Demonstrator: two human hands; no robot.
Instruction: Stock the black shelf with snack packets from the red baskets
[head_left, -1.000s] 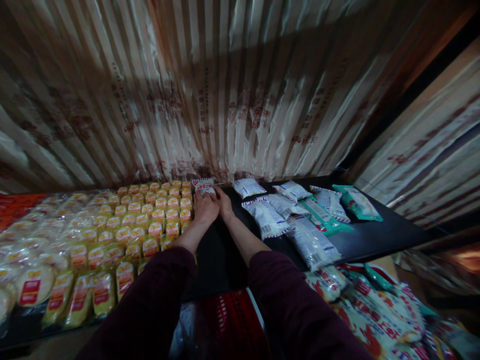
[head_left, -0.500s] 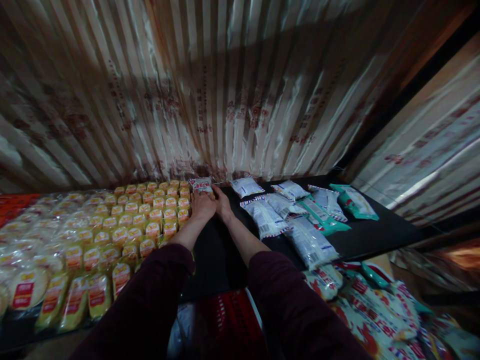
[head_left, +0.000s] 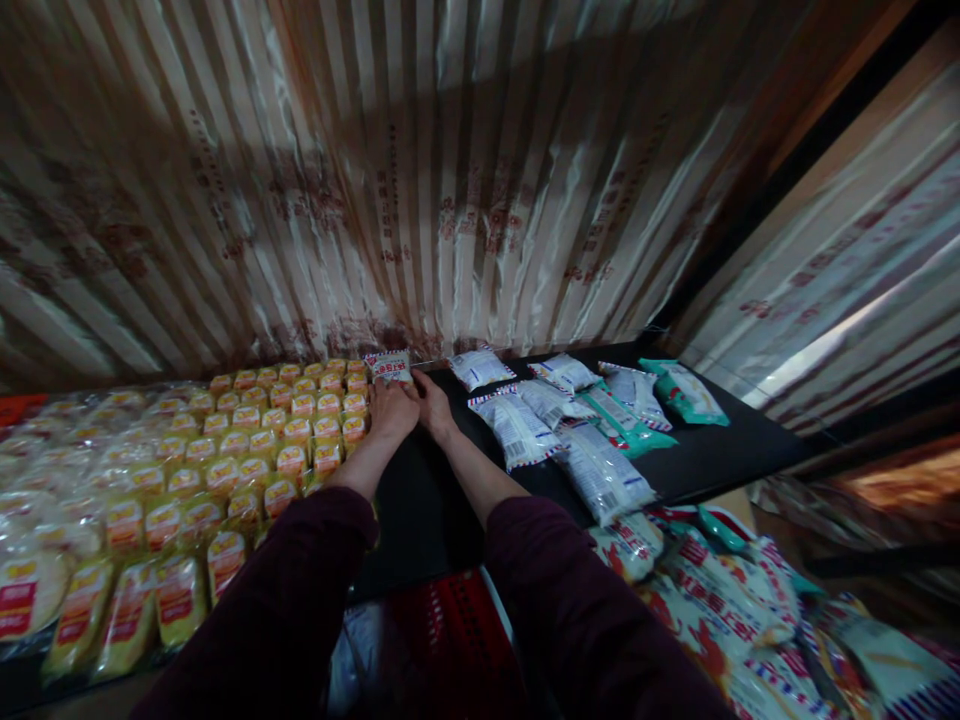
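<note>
A small white snack packet [head_left: 389,366] with red lettering and a striped edge stands at the back of the black shelf [head_left: 427,510], against the right end of the yellow-wrapped cakes [head_left: 328,402]. My left hand [head_left: 394,408] is closed on its front and lower part. At the packet's right side, my right hand [head_left: 435,405] presses in with bent fingers, close against the left hand. Some fingertips are hidden behind the hands and packet.
Clear-wrapped round cakes [head_left: 52,480] fill the left. White snack bags [head_left: 517,425] and a green bag [head_left: 686,392] lie on the right. Below them are piled snack bags [head_left: 712,600] and a red box [head_left: 457,640]. A striped printed curtain [head_left: 480,180] hangs behind.
The view has shifted, so the shelf and goods appear a little further left. Both hands stay at the packet in nearly the same pose.
</note>
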